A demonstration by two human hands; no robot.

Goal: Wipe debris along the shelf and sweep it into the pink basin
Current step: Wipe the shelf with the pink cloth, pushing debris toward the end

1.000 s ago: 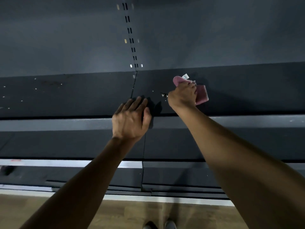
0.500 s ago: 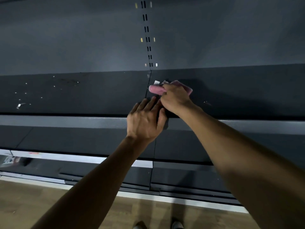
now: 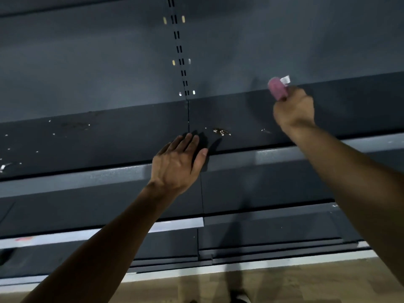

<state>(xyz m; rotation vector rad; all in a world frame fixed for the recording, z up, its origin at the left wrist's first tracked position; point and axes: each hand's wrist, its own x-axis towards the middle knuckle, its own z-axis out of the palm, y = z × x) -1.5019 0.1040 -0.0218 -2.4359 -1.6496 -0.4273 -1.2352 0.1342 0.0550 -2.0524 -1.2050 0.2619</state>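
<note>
My right hand is closed around a pink cloth with a white tag, held at the back of the dark shelf, right of centre. A small pile of pale debris lies on the shelf between my hands, with a lone crumb further right. My left hand rests flat at the shelf's front edge, fingers spread, just left of the pile. More white specks dot the shelf's left part. No pink basin is in view.
A slotted upright runs up the grey back panel above the shelf's seam. Lower shelves step out below, with a pale price rail. Wooden floor and my shoe tip show at the bottom.
My right hand has swept the cloth from beside my left hand to the right and back along the shelf, uncovering the debris pile. My left hand has stayed at the front edge.
</note>
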